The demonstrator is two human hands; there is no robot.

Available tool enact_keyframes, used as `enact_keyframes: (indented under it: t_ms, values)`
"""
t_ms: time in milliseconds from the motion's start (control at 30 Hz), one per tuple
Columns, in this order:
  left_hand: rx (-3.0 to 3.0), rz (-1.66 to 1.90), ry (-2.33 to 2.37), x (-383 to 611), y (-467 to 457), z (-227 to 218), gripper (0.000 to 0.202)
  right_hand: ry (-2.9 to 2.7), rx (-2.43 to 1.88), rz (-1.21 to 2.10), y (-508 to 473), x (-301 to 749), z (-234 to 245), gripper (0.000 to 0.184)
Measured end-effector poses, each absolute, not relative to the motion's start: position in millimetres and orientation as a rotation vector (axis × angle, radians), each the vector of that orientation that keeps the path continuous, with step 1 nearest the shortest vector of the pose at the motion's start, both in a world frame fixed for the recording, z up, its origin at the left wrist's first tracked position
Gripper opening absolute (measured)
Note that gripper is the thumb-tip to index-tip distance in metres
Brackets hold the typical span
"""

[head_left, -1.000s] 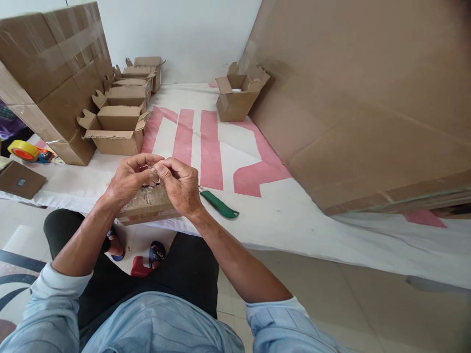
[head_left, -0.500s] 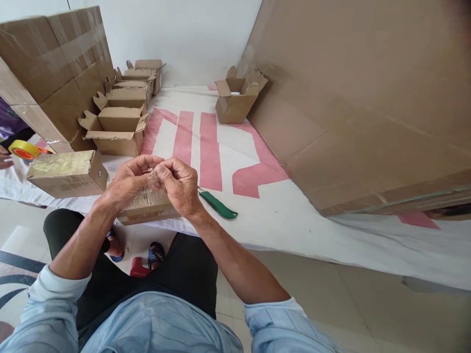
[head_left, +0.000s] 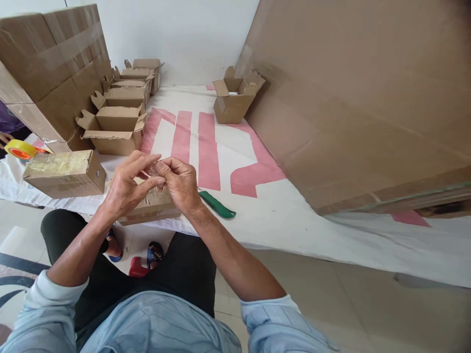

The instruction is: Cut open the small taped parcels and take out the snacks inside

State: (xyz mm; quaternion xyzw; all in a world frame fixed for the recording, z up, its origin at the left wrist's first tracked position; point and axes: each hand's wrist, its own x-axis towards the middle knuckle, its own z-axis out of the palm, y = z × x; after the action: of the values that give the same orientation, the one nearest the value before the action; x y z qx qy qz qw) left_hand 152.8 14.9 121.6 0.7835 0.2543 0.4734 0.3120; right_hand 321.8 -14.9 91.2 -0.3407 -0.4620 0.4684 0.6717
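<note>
My right hand (head_left: 180, 185) pinches a small crumpled piece of clear tape (head_left: 152, 169) between thumb and fingers. Close against it, my left hand (head_left: 128, 184) has its thumb and fingers apart around the tape, their tips near my right fingertips. Below both hands, at the table's front edge, lies a closed cardboard box (head_left: 150, 211) with shiny tape on its top, partly covered by the hands. Just right of it rests a cutter with a green handle (head_left: 218, 204), its tip end near my right wrist.
Another taped box (head_left: 64, 174) sits at the left, beside a yellow tape roll (head_left: 20, 148). Open small boxes (head_left: 114, 139) line up behind, next to stacked cartons (head_left: 55, 63). One open box (head_left: 231, 105) stands near a large cardboard sheet (head_left: 349, 108). A person's hand (head_left: 5, 139) shows far left.
My left fingers have spread and the left thumb has moved toward my right fingertips. My right hand keeps its pinch on the tape. The other person's hand at far left has drawn back.
</note>
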Motion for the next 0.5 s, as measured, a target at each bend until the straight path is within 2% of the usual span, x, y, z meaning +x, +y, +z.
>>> enact_keyframes:
  t_ms: [233, 500]
  values:
    - [2.382, 1.415, 0.734, 154, 18, 116, 0.014, -1.041, -0.75, 1.107, -17, 317, 89, 0.065]
    - [2.188, 1.443, 0.754, 157, 7, 128, 0.019, -0.928, -0.592, 1.472, -17, 320, 85, 0.064]
